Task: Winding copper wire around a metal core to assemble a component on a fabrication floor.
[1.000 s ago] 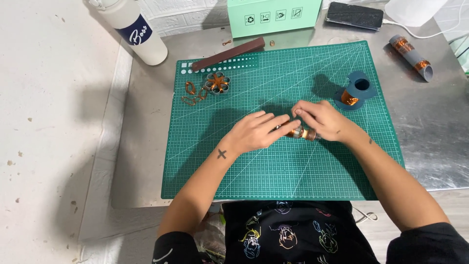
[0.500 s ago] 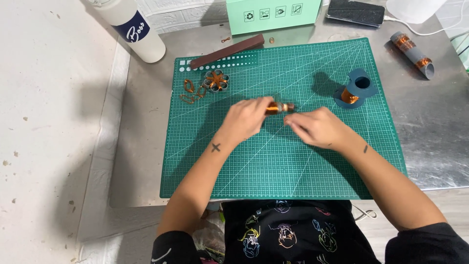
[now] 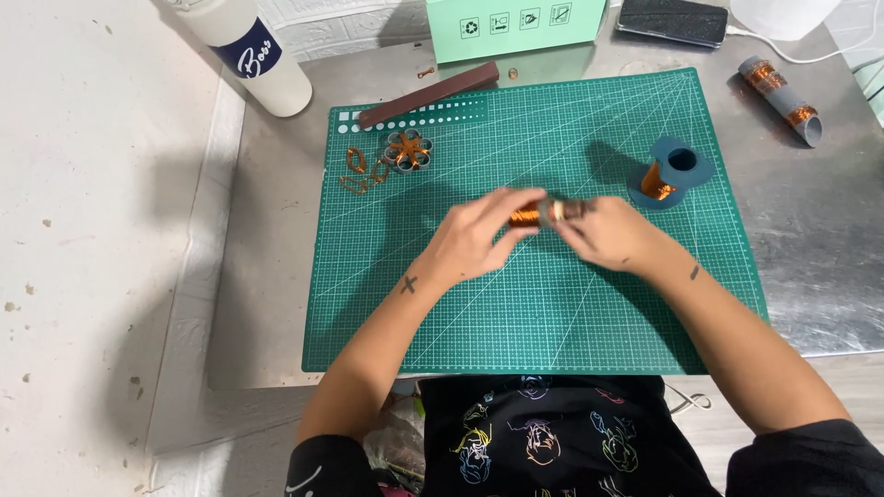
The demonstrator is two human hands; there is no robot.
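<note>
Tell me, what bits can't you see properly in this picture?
- Head view: the small tube wound with copper wire is blurred and mostly covered by the left hand and right hand.
- Bottle, box and phone: tops cut off by the upper edge.
- Wire loops by the flower piece: too small to count.
- Spool: its far side is hidden.

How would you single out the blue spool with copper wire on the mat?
Start at the green cutting mat. Near its right edge, beyond the right hand, stands the blue spool. Unlike the grey tube off the mat, it has wide round flanges.
</note>
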